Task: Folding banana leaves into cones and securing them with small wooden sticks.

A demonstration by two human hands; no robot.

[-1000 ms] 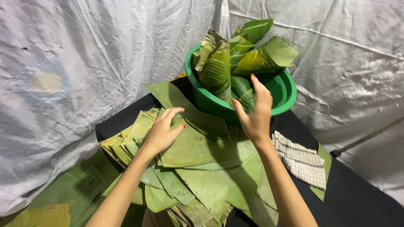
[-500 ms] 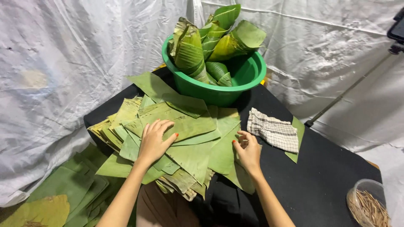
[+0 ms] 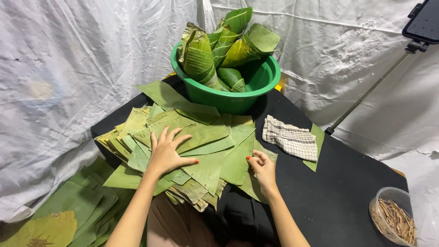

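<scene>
The left hand point(image 3: 167, 151) lies flat, fingers spread, pressing on the pile of cut banana leaves point(image 3: 192, 146) on the black tabletop point(image 3: 347, 192). The right hand point(image 3: 261, 167) pinches the edge of one leaf piece point(image 3: 238, 160) at the pile's right side. This looks like picking a single leaf off the pile; lifting it calls for the left hand to hold the rest down. One green basin point(image 3: 228, 98) holds several rolled leaves, too overlapped to count. One checked cloth point(image 3: 290, 137) and one clear tub of sticks point(image 3: 393, 222) lie to the right.

Matt ribbed leaves point(image 3: 201, 137), glossy plastic basin point(image 3: 238, 98), woven checked cloth point(image 3: 290, 137).
</scene>
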